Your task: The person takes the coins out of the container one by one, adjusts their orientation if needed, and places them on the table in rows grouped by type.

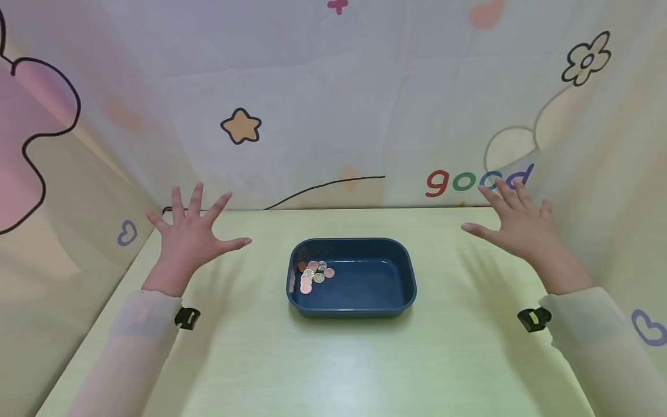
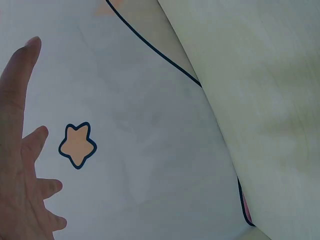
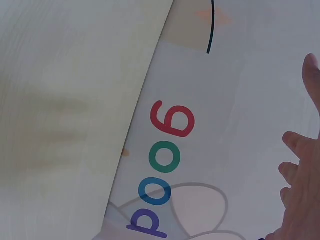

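A: What is at the far left?
B: A big pink shape (image 1: 23, 139) on the cloth (image 1: 323, 104). Next comes the left hand (image 1: 189, 240), up in the air over the table (image 1: 260, 359), by its left edge near the back corner. Its fingers and thumb are spread wide.
A: And then?
B: An orange star (image 1: 241, 125) on the cloth, above the table's back edge. After that comes the blue tray (image 1: 370, 284), on the table between the two hands and apart from both.
A: Where are the coins (image 1: 308, 273)?
B: Inside the tray, bunched near its left end. Some overlap. Some look pink, some silver, and a brown one lies near the back left corner.
A: What is on the right?
B: The word "good" (image 1: 473, 182), on the cloth just above the back edge. The right hand (image 1: 523, 229) is up too, near the table's right edge, wide, with its thumb pointing left. A flower (image 1: 586, 59) is higher on the cloth.
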Available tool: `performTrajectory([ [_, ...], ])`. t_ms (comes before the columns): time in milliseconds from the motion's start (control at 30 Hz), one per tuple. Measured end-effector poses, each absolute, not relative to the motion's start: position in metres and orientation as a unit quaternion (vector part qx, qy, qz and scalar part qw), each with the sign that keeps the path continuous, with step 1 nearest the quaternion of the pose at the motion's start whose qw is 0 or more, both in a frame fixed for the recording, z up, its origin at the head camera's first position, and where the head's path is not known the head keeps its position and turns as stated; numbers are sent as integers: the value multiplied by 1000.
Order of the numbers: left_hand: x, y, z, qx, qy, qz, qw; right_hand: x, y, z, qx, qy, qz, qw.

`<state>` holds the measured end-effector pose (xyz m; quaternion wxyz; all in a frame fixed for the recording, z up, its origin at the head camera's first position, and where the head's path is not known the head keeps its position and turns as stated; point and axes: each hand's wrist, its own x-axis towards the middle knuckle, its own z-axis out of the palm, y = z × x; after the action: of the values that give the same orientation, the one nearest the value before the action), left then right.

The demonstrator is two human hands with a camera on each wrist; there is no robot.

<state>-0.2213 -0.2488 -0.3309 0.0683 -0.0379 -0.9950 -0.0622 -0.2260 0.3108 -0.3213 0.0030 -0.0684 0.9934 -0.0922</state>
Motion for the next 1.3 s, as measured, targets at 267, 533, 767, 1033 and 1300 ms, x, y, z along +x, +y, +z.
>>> performTrajectory([
  [267, -226, -250, -331, -39, -995, -65, 69, -230, 309, -317, -75, 994, -84, 9],
  [533, -233, -251, -330, -37, -994, -71, 70, -231, 307, -324, -80, 992, -99, -4],
  [767, -233, -249, -335, -39, -994, -69, 75, -233, 307, -337, -82, 990, -116, -19],
  [1033, -233, -247, -352, -36, -992, -84, 90, -231, 302, -355, -83, 986, -138, -41],
  [1300, -228, -240, -364, -45, -989, -104, 98, -226, 296, -369, -100, 978, -165, -83],
])
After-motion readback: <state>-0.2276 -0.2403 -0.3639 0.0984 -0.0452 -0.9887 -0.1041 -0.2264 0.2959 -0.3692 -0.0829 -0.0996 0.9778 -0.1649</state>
